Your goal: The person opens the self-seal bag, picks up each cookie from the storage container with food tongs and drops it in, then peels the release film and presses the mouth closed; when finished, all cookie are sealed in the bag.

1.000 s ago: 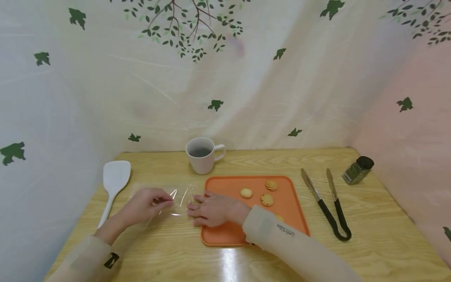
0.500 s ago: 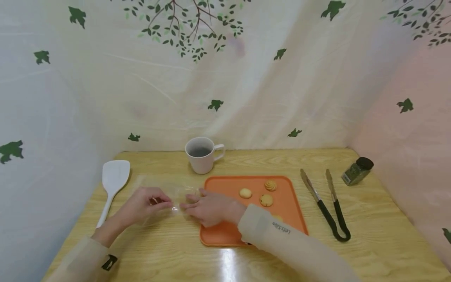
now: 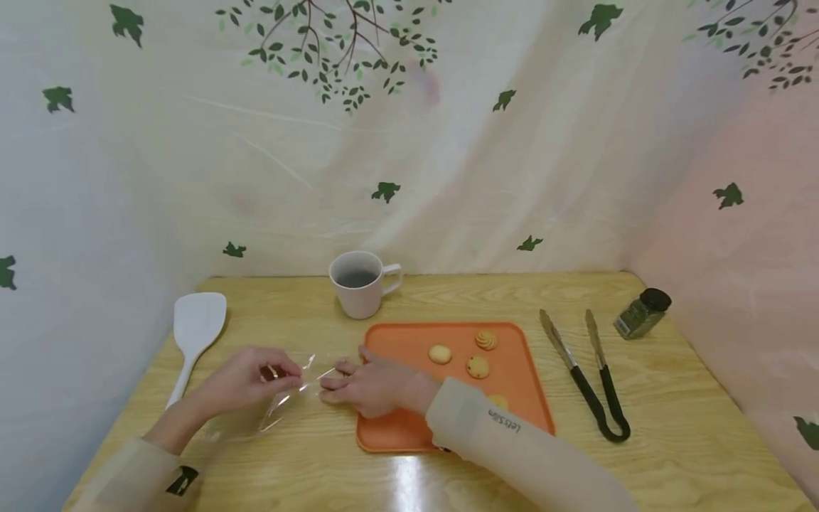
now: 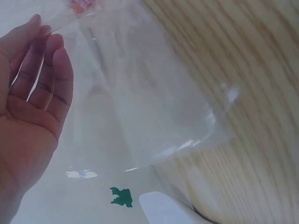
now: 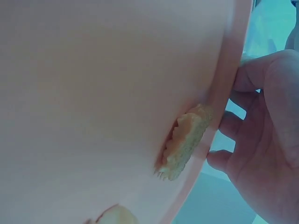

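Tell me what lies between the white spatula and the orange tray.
The head view shows the left hand pinching a clear bag, and fingers of the right hand.

Tray on bench, cookies on it. Relative to tray: mug behind-left; plastic bag left; spatula farther left; tongs right; spice jar farther right.

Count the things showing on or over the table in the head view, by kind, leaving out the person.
Cookies: 4, one partly hidden
Tray: 1
Piece of clear plastic: 1
Mug: 1
Spatula: 1
Tongs: 1
Jar: 1
Total: 10
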{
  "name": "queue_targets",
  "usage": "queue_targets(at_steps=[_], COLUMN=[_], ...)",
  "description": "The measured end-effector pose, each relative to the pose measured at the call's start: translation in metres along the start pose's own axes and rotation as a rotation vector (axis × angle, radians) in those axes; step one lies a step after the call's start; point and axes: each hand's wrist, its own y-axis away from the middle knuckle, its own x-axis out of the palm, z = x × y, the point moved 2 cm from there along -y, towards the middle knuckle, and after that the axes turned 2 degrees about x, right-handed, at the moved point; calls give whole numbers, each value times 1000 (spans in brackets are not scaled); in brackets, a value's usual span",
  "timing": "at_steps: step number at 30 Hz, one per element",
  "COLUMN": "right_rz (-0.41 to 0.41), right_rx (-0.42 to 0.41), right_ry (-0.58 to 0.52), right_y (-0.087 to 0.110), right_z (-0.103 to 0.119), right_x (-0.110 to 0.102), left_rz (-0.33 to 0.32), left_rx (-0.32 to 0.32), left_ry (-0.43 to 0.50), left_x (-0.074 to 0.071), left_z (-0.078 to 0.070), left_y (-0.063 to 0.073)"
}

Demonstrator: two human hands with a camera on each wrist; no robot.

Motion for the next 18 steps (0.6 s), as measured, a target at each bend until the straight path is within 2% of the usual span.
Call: queue_targets(at_steps=[10,18], right_rz=[7,51], right_rx=[-8,19], right_ry=[-8,-93], right_y=[-5,-3], right_z=[3,0], right_x=[-3,-4], left_rz=[35,129], left_rx=[-84,-112], left_ry=[45,60], left_x=[-14,-20], left_z=[-7,-11], left_y=[2,2])
